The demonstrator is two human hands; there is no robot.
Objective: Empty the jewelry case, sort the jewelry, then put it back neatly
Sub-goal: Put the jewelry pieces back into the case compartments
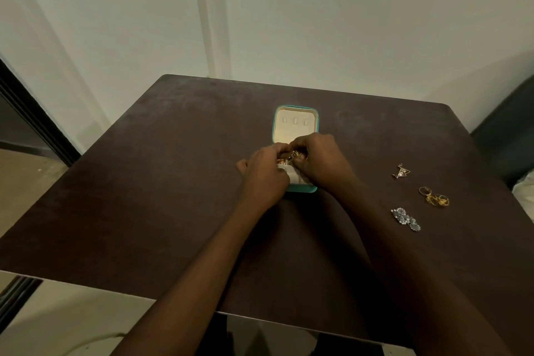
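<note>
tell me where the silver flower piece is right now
In the head view the silver flower piece lies on the table to the person's right, nearest them, just below the gold rings.

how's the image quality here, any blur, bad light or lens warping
Head view: dim, soft light; the dark table swallows detail, and the forearms nearly merge with it. Wide-angle warping bows the table edges and tilts the wall lines. The jewelry on the right reads soft but distinct; what the left hand and right hand work over the teal case is too small to resolve.
</note>
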